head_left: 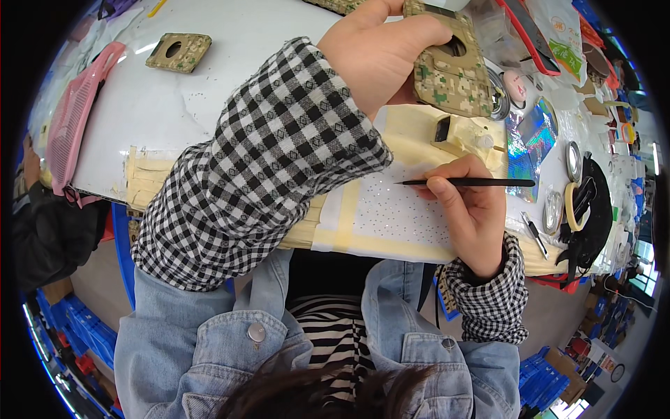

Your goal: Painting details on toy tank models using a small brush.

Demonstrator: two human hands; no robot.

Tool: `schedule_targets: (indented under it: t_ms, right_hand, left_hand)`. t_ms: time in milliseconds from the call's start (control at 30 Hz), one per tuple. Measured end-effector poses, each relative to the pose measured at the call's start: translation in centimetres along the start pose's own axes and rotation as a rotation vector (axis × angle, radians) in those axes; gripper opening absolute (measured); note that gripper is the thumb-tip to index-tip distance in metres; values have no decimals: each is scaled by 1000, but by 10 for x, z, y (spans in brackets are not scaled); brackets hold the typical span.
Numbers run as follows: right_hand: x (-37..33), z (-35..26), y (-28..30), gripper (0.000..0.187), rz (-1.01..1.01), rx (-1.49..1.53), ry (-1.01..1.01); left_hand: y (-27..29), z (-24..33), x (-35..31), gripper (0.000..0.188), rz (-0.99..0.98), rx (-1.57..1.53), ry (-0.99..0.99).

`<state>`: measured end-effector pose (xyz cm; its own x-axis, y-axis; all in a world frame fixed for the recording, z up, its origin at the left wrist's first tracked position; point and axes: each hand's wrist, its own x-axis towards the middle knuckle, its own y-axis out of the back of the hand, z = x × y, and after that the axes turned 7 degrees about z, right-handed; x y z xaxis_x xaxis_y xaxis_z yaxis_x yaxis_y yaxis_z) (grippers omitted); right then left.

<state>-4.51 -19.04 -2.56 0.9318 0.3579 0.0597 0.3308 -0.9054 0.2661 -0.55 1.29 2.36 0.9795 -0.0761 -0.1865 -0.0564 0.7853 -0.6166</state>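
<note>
In my left hand [380, 52] is a camouflage-patterned toy tank hull [453, 87], a flat piece with a round hole in it. The fingers close around its upper left side, with the thumb by the hole. Lower down, my right hand [471, 209] pinches a slim black pointed tool [488, 182]; whether it is tweezers or a pen-like stick, I cannot tell. Its tip points left, over a white sheet [370, 216] dotted with many tiny shiny specks. Just below the held hull, a tan piece with a black square face [464, 136] lies on yellowish tape.
A similar camouflage piece [180, 52] lies at the far left, near a pink mesh basket [80, 115]. On the right are a red-edged phone-like object [530, 35], holographic foil packets [532, 143], tape rolls [574, 160], a craft knife [536, 236] and black cloth [593, 209].
</note>
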Motion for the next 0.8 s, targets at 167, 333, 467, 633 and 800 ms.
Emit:
schedule_targets:
  t_ms: [167, 333, 467, 633, 800]
  right_hand:
    - [-1, -2, -1, 12, 12, 22, 4]
    - [-4, -5, 3, 9, 62, 37, 44]
    - [-9, -25, 17, 4, 127, 99, 150]
    - [1, -68, 46, 18, 235, 192, 513]
    - [17, -93, 47, 25, 151, -63, 636]
  left_hand:
    - [7, -6, 9, 40, 11, 14, 2]
    - [5, -2, 8, 42, 31, 45, -38]
    - [0, -8, 12, 30, 142, 185, -70]
    - [6, -4, 11, 39, -155, 186, 174]
    - [4, -1, 9, 44, -226, 193, 301]
